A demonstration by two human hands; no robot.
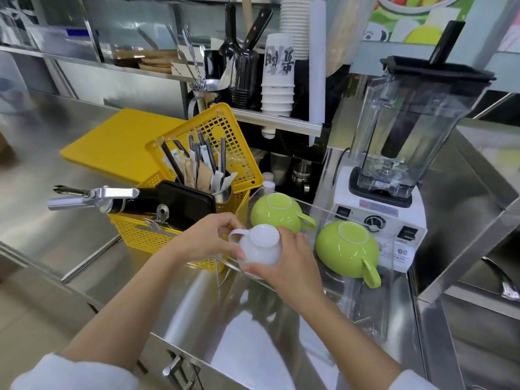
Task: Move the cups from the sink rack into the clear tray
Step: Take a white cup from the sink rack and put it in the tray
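A white cup [260, 246] is upside down, handle pointing left, at the near left corner of the clear tray [391, 249]. My left hand [208, 237] grips it by the handle side and my right hand [289, 260] holds its rim from the right and below. Two green cups lie upside down inside the tray: one [277, 211] at the far left, the other [347, 249] to the right with its handle pointing toward me. The sink rack is not in view.
A yellow basket [140, 232] with cutlery, a black tray and a metal tool stands just left of the tray. A blender [394, 164] stands behind the tray. A yellow board [112, 142] lies farther left. Stacked paper cups [277, 80] sit on a shelf.
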